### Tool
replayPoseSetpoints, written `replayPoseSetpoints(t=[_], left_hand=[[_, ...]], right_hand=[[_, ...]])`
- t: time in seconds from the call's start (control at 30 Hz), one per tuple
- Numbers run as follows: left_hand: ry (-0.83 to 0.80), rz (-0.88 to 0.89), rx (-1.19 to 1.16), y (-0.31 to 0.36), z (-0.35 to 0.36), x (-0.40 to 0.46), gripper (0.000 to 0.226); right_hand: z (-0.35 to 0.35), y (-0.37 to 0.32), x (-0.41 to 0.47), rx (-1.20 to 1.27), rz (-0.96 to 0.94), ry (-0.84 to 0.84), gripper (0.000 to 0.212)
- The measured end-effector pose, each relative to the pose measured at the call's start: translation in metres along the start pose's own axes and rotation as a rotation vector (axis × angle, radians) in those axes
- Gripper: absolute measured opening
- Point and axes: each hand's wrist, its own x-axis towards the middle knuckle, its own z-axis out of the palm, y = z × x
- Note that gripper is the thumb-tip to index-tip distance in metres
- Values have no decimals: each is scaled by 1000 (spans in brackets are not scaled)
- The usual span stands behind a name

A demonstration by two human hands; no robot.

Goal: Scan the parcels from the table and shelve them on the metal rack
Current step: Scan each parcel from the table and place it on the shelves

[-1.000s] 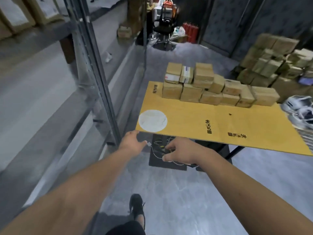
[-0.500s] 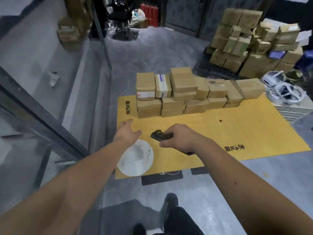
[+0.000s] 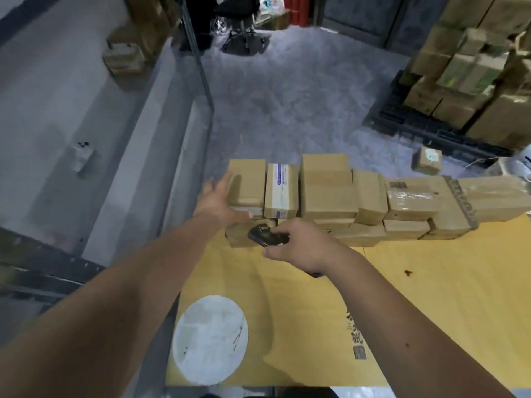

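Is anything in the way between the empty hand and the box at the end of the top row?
Nothing visible. The left hand is open, reaching the left side of the plain brown cardboard box at the top row's left end. The right hand, holding the black handheld scanner, sits lower, in front of the bottom row.

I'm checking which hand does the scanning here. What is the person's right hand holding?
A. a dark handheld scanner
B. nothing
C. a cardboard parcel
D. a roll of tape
A: the right hand curls round a dark handheld scanner just in front of the row of parcels, while the left hand reaches with straight fingers to the leftmost top parcel.
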Motion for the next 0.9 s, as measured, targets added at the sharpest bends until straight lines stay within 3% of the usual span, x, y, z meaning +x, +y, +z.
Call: replayPoseSetpoints(t=[0.17,0.53,0.73,0.9], left_hand=[[-74,-15,32,12,12,25,139],[-9,45,-166,-10,27,21,137],[30,97,-317,-52,20,-31,132],[49,29,-329,-121,31,-115,134]], right_hand=[[-22,0,25,-32,-37,8,28],[-18,-1,33,2,-19,-26,30],[9,-15,13,-1,-1,-2,26],[63,-24,-18,23,41,0,26]])
